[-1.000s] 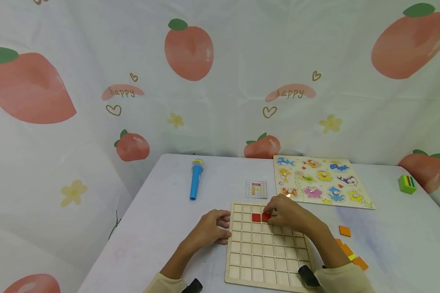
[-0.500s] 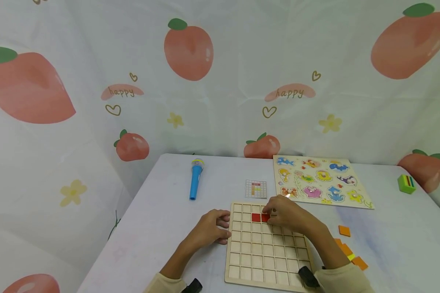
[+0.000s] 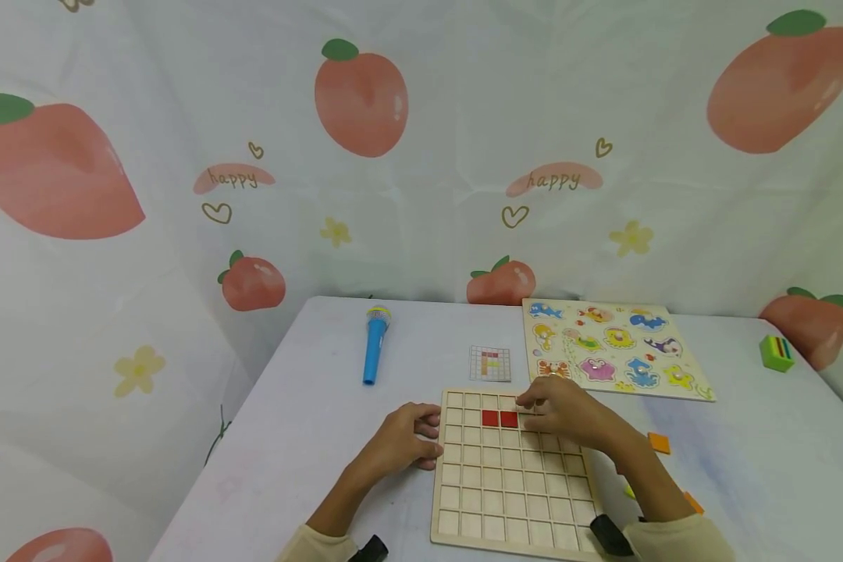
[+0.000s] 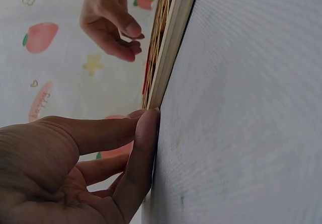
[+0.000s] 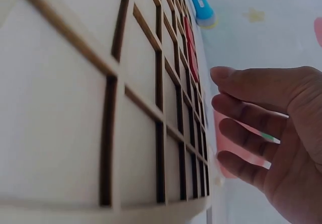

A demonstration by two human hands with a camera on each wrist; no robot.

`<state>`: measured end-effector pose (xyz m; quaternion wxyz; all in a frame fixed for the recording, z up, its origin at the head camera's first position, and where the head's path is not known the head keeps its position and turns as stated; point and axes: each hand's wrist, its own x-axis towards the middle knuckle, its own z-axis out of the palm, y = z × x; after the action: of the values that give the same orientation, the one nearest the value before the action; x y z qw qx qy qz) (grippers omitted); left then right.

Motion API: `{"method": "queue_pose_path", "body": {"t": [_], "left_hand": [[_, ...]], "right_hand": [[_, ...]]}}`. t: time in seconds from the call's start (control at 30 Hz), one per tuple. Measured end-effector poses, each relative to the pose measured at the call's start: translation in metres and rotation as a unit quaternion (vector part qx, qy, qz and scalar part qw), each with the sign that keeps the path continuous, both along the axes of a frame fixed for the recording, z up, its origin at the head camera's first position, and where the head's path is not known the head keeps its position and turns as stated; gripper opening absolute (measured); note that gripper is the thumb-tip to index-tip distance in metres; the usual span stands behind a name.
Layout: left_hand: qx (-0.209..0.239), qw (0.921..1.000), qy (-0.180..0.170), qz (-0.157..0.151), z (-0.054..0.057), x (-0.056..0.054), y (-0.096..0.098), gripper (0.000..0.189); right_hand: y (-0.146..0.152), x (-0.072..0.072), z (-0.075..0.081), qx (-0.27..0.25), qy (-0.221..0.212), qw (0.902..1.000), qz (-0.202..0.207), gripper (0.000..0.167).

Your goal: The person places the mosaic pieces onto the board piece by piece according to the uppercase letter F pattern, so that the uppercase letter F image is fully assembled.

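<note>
A wooden grid board (image 3: 503, 499) lies on the table, with two red square tiles (image 3: 509, 420) side by side in cells of its second row from the far edge. My left hand (image 3: 398, 441) is at the board's left side, thumb and fingertips touching the edge. In the left wrist view, those fingertips (image 4: 147, 121) meet the board's side wall. Just right of the red tiles, my right hand (image 3: 562, 407) hovers over the board's far right part, fingers loosely bent. The right wrist view shows nothing between its thumb and fingers.
Orange tiles (image 3: 659, 443) and a bit of yellow tile (image 3: 629, 492) lie right of the board, partly behind the right forearm. Beyond the board are a small printed grid card (image 3: 490, 364), an animal puzzle (image 3: 621, 343), a blue toy microphone (image 3: 375, 347) and a green block (image 3: 777, 353).
My right hand has let go of the second red tile, now flat in its cell, and moved slightly right. The left hand stays at the board's edge.
</note>
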<state>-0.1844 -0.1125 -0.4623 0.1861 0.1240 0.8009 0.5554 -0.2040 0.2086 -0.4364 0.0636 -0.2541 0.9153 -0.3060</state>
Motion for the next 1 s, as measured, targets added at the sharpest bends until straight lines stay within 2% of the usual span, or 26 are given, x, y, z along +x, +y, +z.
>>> {"method": "queue_pose_path", "body": {"t": [0.3, 0.47, 0.77, 1.0], "left_hand": [[0.002, 1.0, 0.002, 0.0, 0.0, -0.001, 0.001, 0.065], [0.001, 1.0, 0.003, 0.0, 0.0, 0.0, 0.0, 0.064], [0.001, 1.0, 0.002, 0.003, 0.0, 0.002, -0.001, 0.064], [0.004, 1.0, 0.005, 0.001, 0.0, 0.002, 0.0, 0.064]], "right_hand": [[0.025, 0.017, 0.008, 0.001, -0.046, 0.9967, -0.067, 0.033], [0.039, 0.024, 0.009, 0.001, -0.039, 0.9951, -0.091, 0.039], [0.066, 0.035, 0.006, 0.013, -0.021, 0.9946, -0.101, 0.043], [0.082, 0.042, 0.004, 0.019, -0.048, 0.9913, -0.121, 0.044]]}}
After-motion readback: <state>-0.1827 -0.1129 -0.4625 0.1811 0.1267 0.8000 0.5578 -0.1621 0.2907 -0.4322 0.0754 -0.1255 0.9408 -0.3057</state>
